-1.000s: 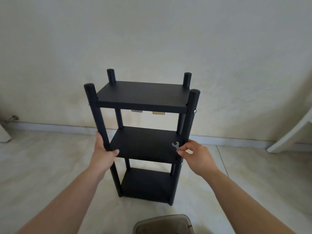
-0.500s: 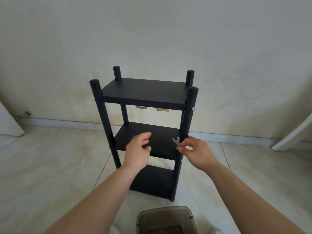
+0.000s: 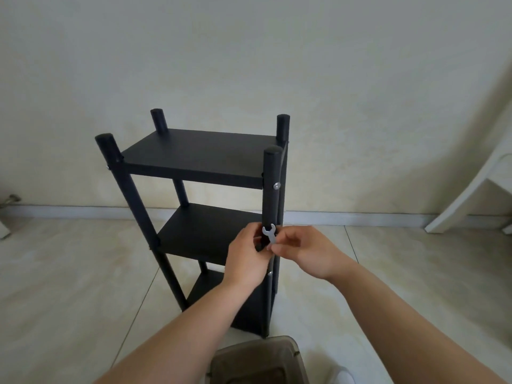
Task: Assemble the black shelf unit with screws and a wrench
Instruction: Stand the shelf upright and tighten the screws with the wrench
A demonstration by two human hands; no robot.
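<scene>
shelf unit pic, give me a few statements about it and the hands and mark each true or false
1. The shelf unit stands upright on the floor with three boards fitted. True.
2. The wrench lies on the top board. False: the right hand pinches its lower end, in front of the near right post.
3. The left hand grips the near left post. False: it is at the near right post, beside the wrench.
4. A silver screw head shows on the near right post, level with the top board. True.
5. A translucent brown container sits at the bottom edge of the view. True.
</scene>
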